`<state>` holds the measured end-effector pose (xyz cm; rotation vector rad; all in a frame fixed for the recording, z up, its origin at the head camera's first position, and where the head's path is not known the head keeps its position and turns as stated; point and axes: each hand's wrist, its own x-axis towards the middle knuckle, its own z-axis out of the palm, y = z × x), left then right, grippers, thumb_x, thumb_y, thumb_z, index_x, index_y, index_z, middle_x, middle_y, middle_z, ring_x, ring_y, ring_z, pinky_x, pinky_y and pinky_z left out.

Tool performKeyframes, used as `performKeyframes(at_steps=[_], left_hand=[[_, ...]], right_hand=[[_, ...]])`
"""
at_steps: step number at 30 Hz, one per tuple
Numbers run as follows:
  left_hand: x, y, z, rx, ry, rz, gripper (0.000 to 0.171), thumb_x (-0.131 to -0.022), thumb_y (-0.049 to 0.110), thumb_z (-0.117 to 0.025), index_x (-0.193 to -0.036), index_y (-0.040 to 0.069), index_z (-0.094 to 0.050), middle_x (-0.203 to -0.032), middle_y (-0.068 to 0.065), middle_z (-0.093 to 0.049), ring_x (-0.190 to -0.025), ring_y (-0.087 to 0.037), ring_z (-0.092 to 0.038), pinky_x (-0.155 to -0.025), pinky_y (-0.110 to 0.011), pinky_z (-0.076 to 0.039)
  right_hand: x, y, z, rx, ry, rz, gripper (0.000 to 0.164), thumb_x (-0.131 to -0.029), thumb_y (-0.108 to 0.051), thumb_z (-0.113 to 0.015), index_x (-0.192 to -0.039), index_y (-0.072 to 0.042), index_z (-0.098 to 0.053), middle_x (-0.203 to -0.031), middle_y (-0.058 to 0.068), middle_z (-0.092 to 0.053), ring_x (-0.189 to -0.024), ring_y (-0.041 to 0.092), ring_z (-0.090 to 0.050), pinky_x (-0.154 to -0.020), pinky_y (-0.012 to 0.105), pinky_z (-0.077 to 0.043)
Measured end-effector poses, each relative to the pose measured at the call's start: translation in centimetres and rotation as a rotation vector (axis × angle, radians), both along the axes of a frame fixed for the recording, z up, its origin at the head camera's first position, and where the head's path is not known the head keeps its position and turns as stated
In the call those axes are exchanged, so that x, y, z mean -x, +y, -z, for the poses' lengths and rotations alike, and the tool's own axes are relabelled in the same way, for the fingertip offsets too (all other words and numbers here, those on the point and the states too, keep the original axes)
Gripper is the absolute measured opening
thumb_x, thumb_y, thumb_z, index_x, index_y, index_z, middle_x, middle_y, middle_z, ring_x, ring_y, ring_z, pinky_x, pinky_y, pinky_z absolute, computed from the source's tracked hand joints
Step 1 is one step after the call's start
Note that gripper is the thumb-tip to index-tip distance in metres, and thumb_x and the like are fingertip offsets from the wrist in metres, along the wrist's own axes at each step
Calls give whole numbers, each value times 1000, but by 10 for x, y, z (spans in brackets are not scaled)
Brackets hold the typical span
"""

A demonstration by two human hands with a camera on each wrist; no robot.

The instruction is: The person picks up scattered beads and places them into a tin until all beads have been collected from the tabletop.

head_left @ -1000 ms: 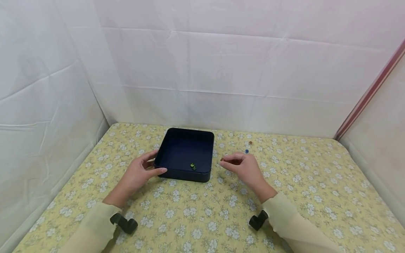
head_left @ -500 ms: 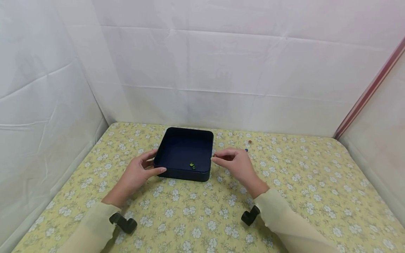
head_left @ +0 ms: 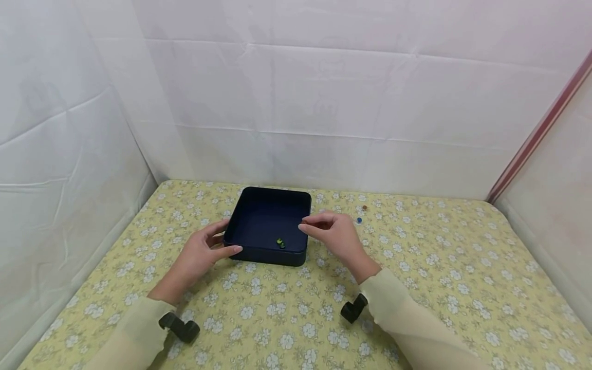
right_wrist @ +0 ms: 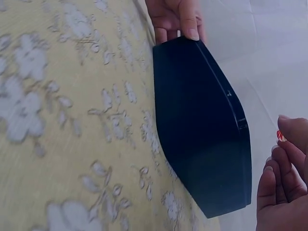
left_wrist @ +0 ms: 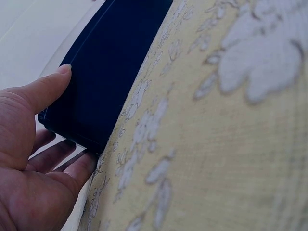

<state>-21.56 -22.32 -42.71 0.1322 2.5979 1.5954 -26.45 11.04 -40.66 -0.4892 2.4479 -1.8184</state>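
Right wrist view: the right hand [right_wrist: 288, 180] pinches a small red-and-white bead [right_wrist: 281, 136] between thumb and finger; the dark box [right_wrist: 199, 110] is near it, not touching the fingers.

Left wrist view: the left hand [left_wrist: 19, 154] grips the corner of the box, thumb along the near wall, other fingers against the side; the bead is out of sight here.

Head view: the right hand has moved inward over the last second, from the cloth beside the box to its right rim. The pinched bead now appears just inside that rim instead of over the tablecloth [head_left: 259, 329], not yet let go. Left hand and box have hardly shifted. Two green beads [head_left: 280, 243] lie in the box, left of and nearer than the right fingertips; a blue bead [head_left: 359, 220] and a brown bead [head_left: 364, 208] lie to the right, beyond that hand.
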Motion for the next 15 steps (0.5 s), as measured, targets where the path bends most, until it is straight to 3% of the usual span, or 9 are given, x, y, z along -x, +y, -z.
performKeyframes(at_steps=[9,15], left_hand=[[-2,0,-2,-4,-1,1,90,-89,47,-79,-162,23,-33,-168,-9,-32,-146,-38,-44,-107,-52,-52],[-2,1,-2,-6,1,2,90,-89,47,-79,-162,23,-33,-168,-9,-31,-147,-38,-43,-108,-53,-51]], right_hand=[[6,-14,-4,14,-8,-10,32,-90,-31,-82,-116,-11,-80,-115,0,-74,-102,18,-70,-92,54,-59],[9,-23,-6,14,0,-15,26,-89,-33,-82,-111,-19,-81,-114,-2,-74,-104,17,-70,-92,48,-60]])
